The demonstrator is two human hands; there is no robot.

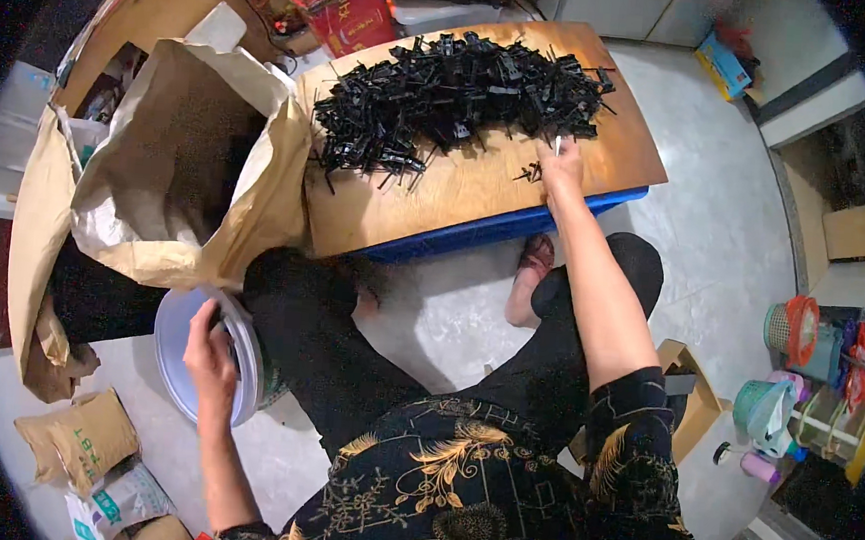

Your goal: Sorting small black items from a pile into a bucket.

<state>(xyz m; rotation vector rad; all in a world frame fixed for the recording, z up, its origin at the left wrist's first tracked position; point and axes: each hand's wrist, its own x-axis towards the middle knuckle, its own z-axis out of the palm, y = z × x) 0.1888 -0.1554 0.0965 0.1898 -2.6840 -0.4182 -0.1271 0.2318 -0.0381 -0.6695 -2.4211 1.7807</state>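
A long heap of small black plastic parts (465,92), with thin sticks poking out, lies across the wooden board (376,211). My right hand (562,171) is closed at the heap's near right edge, gripping a thin white stick-like tool (559,145) that points away from me. A few loose black pieces (531,173) lie just left of its fingers. At the lower left my left hand (209,360) is over a round whitish bucket (173,337). Its fingers are curled inward, and what they hold, if anything, is hidden.
A large open paper sack (267,198) stands left of the board, above the bucket. Beneath the board shows a blue crate (435,235). Filled bags (80,436) lie at the lower left, a cardboard box (699,404) by my right elbow, and baskets (779,329) far right.
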